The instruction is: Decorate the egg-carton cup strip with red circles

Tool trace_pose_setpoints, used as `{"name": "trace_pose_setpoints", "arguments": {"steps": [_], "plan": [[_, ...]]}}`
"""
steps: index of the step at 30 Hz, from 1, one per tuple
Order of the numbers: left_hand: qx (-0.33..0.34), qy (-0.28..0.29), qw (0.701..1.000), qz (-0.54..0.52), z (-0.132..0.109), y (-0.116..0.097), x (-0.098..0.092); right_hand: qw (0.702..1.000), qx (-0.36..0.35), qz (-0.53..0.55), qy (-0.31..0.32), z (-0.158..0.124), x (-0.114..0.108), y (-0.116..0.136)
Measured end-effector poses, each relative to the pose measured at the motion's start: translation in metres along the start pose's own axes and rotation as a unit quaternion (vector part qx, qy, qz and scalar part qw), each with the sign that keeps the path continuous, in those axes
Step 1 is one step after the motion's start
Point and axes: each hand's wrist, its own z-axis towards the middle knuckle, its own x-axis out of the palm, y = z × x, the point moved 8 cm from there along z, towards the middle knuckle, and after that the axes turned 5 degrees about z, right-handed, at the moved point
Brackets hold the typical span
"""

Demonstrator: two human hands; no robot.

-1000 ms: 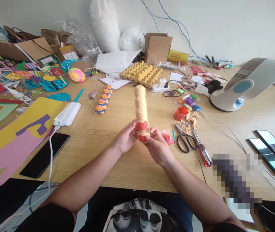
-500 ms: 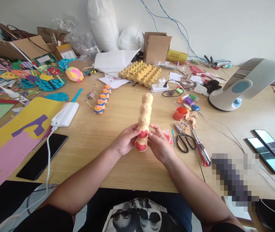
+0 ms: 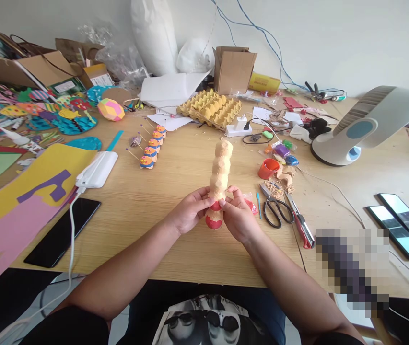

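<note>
A long bumpy cream-coloured strip [image 3: 220, 165] of egg-carton cups points away from me, with red patches on its two nearest bumps. My left hand [image 3: 192, 209] grips its left side near the red part, thumb on top. On the right side my right hand [image 3: 239, 214] holds it too, the thumb pressed on the upper red patch. The fingertips below the strip are partly hidden. Left of it on the table stands a finished-looking orange and blue strip [image 3: 153, 147] with pins sticking out.
Black-handled scissors [image 3: 277, 211], a red cutter [image 3: 303, 227] and a red cup [image 3: 268, 168] lie to the right. A white fan [image 3: 355, 127] stands behind them. At the left are a phone [image 3: 62, 233], a white power bank [image 3: 97, 170] and coloured sheets [image 3: 35, 184].
The cream strip has shifted slightly to the right and tilted a little at its far end. My right thumb has slid onto the upper red patch. Both hands still hold the strip.
</note>
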Motion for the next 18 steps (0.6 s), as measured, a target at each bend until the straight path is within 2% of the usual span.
{"name": "trace_pose_setpoints", "arguments": {"steps": [14,18], "plan": [[0.004,-0.016,1.0,0.009,-0.0015,0.0009,0.0004,1.0,0.007,0.025,-0.002,-0.0017,0.0033,0.0007],[0.009,-0.002,1.0,0.001,-0.0017,-0.002,0.0061,1.0,0.002,0.014,-0.008,-0.0011,0.0024,0.001]]}}
